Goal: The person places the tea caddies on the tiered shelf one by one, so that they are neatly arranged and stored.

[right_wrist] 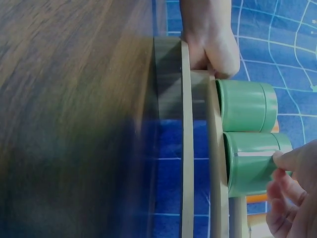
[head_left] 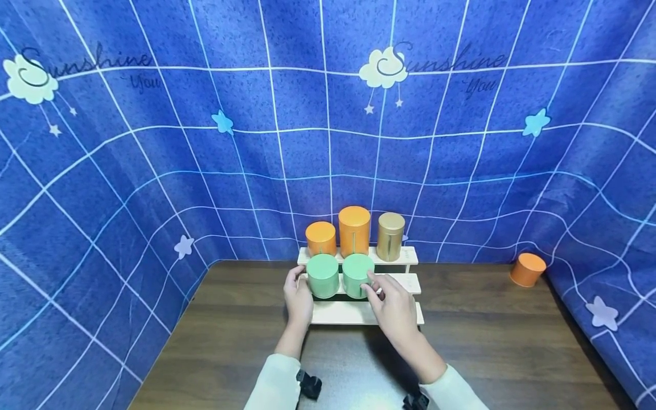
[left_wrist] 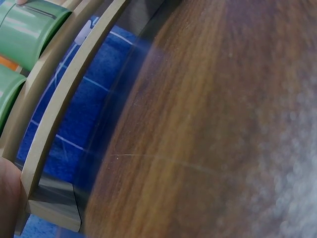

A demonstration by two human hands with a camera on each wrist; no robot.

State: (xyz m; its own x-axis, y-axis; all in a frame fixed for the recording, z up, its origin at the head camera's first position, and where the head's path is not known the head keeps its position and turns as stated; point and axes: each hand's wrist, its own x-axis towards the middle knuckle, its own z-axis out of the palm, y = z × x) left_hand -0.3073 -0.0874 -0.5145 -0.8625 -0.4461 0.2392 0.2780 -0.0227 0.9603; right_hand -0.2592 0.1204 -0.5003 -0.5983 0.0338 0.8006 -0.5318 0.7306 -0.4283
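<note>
Two green tins stand side by side on the middle tier of a pale wooden tiered shelf (head_left: 348,313). My right hand (head_left: 394,304) pinches the right green tin (head_left: 357,276) near its lid; in the right wrist view the thumb (right_wrist: 283,159) lies against its side. My left hand (head_left: 299,299) grips the left end of the shelf, beside the left green tin (head_left: 323,277). Part of that hand (right_wrist: 210,39) shows at the shelf end in the right wrist view, its fingertips hidden.
On the top tier stand a short orange tin (head_left: 321,236), a taller orange tin (head_left: 354,230) and a gold tin (head_left: 390,236). Another orange tin (head_left: 528,270) is at the far right of the wooden table (head_left: 215,341). A blue curtain (head_left: 307,154) hangs behind.
</note>
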